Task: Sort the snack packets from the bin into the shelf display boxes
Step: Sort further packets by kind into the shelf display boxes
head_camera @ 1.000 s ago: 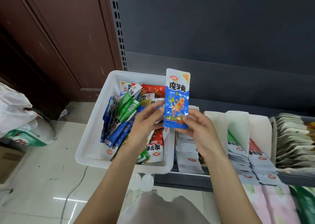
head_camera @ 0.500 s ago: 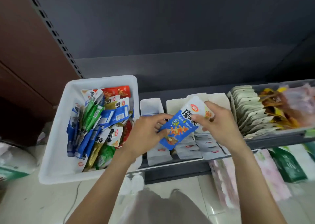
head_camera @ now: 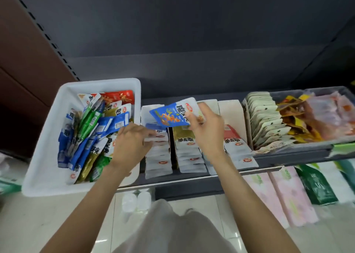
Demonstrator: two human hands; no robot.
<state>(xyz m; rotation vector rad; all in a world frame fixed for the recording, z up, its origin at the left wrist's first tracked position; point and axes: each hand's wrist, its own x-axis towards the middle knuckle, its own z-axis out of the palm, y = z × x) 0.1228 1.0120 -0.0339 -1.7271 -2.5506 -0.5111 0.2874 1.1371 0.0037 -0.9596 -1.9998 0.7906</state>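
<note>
A white bin (head_camera: 48, 156) at the left holds several blue, green, red and gold snack packets (head_camera: 92, 133). My right hand (head_camera: 207, 129) pinches a blue snack packet (head_camera: 171, 114) and holds it tilted over the leftmost display box (head_camera: 155, 149) on the shelf. My left hand (head_camera: 132, 143) rests its fingers on the row of packets in that box. Two more display boxes, one with gold packets (head_camera: 188, 149) and one with red packets (head_camera: 236, 145), stand to the right.
A grey tray (head_camera: 295, 152) at the right of the shelf holds pale pouches and yellow and pink packs. The lower shelf carries pink and green packages (head_camera: 299, 191). Two white bottle caps (head_camera: 136, 200) stand on the floor below. A dark back panel rises behind.
The blue packet went from upright in both hands down and over the leftmost box. My left hand let go of it and now touches the packets in that box. The view swung right.
</note>
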